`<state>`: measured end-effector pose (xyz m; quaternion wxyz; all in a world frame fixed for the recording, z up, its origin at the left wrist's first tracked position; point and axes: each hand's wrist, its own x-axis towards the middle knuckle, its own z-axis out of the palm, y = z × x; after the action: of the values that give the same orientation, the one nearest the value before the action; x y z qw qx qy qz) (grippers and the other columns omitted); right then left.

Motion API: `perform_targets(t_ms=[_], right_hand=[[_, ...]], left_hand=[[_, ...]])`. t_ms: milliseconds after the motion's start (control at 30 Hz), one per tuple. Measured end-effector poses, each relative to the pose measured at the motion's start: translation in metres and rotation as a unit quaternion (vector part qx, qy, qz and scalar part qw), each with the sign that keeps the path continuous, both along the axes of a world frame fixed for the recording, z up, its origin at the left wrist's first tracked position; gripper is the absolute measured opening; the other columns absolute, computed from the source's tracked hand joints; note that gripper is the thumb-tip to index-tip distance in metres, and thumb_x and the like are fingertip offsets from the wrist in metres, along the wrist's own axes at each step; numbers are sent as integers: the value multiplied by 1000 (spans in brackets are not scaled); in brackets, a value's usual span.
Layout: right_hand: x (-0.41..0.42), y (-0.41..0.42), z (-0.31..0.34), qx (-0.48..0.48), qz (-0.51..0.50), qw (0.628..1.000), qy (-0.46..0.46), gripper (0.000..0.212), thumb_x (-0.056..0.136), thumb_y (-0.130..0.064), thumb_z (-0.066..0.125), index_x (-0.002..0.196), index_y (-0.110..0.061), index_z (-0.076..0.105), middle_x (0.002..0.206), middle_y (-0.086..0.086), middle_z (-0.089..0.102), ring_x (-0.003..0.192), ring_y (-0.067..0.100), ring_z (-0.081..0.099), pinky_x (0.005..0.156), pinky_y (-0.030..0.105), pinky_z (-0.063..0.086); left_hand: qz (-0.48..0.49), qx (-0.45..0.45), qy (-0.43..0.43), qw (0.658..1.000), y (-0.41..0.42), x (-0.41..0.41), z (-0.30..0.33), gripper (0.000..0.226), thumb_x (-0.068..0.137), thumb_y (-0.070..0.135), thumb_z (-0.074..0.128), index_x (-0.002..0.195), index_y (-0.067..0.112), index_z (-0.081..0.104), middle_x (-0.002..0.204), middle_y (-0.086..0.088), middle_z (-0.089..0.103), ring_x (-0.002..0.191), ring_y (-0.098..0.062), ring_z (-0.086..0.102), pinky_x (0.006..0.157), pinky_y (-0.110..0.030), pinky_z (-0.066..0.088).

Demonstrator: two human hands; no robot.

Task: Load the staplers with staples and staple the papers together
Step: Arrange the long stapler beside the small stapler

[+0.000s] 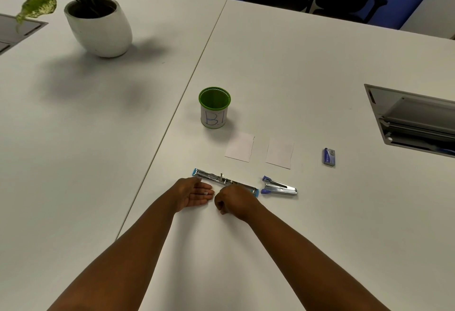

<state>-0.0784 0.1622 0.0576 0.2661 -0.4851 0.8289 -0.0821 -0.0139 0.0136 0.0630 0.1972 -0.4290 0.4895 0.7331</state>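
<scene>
A light-blue stapler [216,178] lies unfolded flat on the white table [307,69], just beyond both hands. My left hand [194,191] lies palm up with straight fingers, and a small strip of staples [205,193] rests on them. My right hand [235,200] is curled into a fist beside it, near the stapler's right end; I cannot see anything in it. A second, purple stapler [279,187] lies closed to the right. Two small white papers [240,147] [280,152] lie side by side behind the staplers. A blue staple box [329,157] sits further right.
A green mesh cup [214,107] labelled "B1" stands behind the papers. A potted plant [98,22] stands at the far left. An open cable hatch [416,120] is set into the table at the right. Dark chairs line the far edge.
</scene>
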Motion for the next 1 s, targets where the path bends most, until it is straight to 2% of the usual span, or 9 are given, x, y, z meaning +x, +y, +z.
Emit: perform_targets(t_ms=[100,433,567,667,767,867,1000], right_hand=[[0,-1,-1,0,4,1000,-2,15,75,3,60,87,0,69,92,15,72,88,26,65,67,21,30],[1,1,-1,0,22,1000,8,17,76,7,55,84,0,68,94,15,68,88,28,62,68,25,34],[1,4,-3,9,34,999,14,17,80,6,50,87,0,64,99,16,64,92,31,59,69,30,35],[2,7,-4,17,45,999,10,18,86,3,44,93,2,61,104,20,59,97,33,55,75,38,40],[4,11,-7,14,56,998,32,20,91,-2,38,99,4,56,107,23,55,101,33,51,78,42,39],[6,15,-11,1,27,999,22,18,91,-2,40,98,2,57,107,21,56,100,32,51,78,39,37],[-1,18,-7,-47,-106,993,-15,14,86,-6,51,94,-5,62,104,12,62,99,26,56,70,25,30]], left_hand=[[-1,1,0,1000,0,-1,0,40,99,20,32,85,1,64,62,-8,72,56,-17,70,55,-25,57],[-1,-3,2,1000,1,-1,2,39,98,18,32,84,1,64,62,-8,72,57,-16,70,55,-25,58],[-2,3,4,1000,1,-1,2,39,98,19,32,85,1,64,63,-8,72,58,-17,70,55,-25,58],[-5,8,6,1000,1,-1,3,38,98,19,33,85,1,64,64,-8,72,57,-17,71,56,-24,57],[-7,9,7,1000,1,-1,2,39,98,20,33,85,1,64,64,-8,73,57,-17,71,57,-25,57],[-8,7,5,1000,0,-1,0,39,98,21,33,86,1,64,65,-8,73,59,-17,71,59,-25,57],[-5,5,9,1000,-1,-1,-1,38,98,21,34,84,1,64,64,-8,73,58,-16,71,58,-25,57]])
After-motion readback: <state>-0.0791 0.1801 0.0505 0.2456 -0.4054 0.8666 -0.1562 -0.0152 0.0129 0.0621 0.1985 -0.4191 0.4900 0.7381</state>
